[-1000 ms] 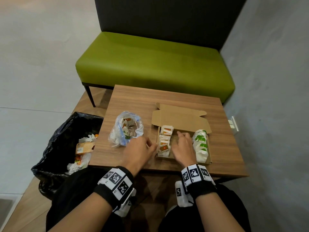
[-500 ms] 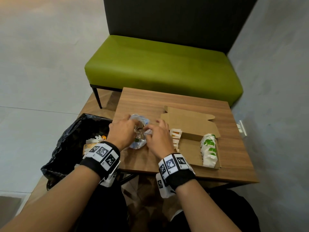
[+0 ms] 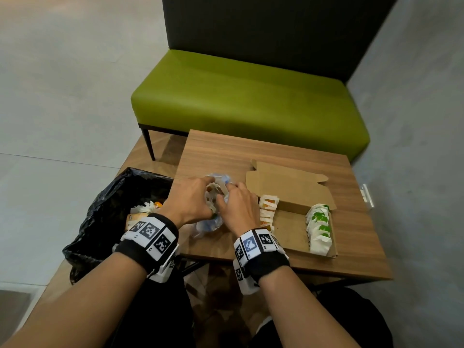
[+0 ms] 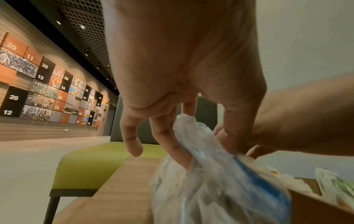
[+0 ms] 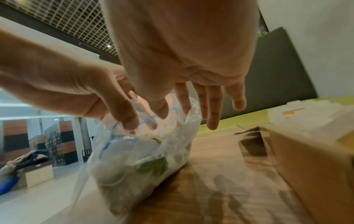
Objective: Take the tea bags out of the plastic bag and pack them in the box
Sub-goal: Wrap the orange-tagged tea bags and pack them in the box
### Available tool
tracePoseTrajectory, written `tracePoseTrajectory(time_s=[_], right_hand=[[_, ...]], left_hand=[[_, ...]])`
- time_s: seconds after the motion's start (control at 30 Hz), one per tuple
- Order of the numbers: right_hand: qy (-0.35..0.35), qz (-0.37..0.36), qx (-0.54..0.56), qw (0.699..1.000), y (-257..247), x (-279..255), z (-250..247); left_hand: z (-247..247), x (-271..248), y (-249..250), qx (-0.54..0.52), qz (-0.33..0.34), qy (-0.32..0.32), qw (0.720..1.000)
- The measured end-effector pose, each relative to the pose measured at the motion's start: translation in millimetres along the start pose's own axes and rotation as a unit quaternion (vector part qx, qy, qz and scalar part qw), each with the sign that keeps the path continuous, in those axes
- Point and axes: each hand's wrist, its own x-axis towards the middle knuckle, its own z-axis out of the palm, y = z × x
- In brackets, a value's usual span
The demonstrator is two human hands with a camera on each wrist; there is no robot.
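Observation:
A clear plastic bag (image 3: 209,223) with a blue zip strip stands on the wooden table (image 3: 226,156), with tea bags inside. My left hand (image 3: 198,197) pinches its left rim between thumb and fingers (image 4: 180,153). My right hand (image 3: 236,199) pinches the right rim with thumb and index finger; its other fingers (image 5: 212,121) stay straight. To the right lies the open cardboard box (image 3: 288,227), with a row of orange tea bags (image 3: 267,209) along its left wall and a row of green tea bags (image 3: 319,229) along its right wall. A green tea bag (image 5: 153,165) shows through the plastic.
A bin lined with a black bag (image 3: 105,209) holding wrappers stands left of the table, below its edge. A green bench (image 3: 246,101) stands behind the table and a grey wall (image 3: 414,146) to the right. The box lid (image 3: 288,184) lies flat towards the bench.
Both hands have left the box and moved left to the plastic bag. They now hold its rim on either side, and the bag stands more upright between them.

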Motion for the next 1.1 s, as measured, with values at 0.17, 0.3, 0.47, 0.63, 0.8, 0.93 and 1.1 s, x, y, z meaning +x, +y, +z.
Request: tracePoseTrajectory(time_s=[0.17, 0.3, 0.47, 0.63, 0.8, 0.93, 1.1], right_hand=[[-0.015, -0.007, -0.026, 1.000, 4, 3, 3], [-0.002, 0.000, 0.001, 1.000, 5, -1, 3], [-0.006, 0.023, 0.024, 0.999, 3, -6, 1], [0.010, 0.048, 0.004, 0.999, 1, -2, 3], [0.066, 0.037, 0.002, 0.997, 0, -1, 1], [0.101, -0.009, 0.007, 0.995, 3, -5, 6], [0.155, -0.049, 0.086, 0.983, 12, -11, 11]], left_hand=[[2, -6, 1, -0.025, 0.041, -0.006, 0.999], [6, -12, 1, -0.050, 0.059, -0.011, 0.997], [4, -16, 6, -0.071, 0.101, -0.020, 0.992], [1, -15, 7, -0.079, 0.117, -0.018, 0.990], [4, -16, -2, -0.071, 0.115, -0.004, 0.991], [9, -14, -6, -0.040, 0.084, 0.029, 0.995], [14, -9, -9, -0.031, 0.058, 0.032, 0.997]])
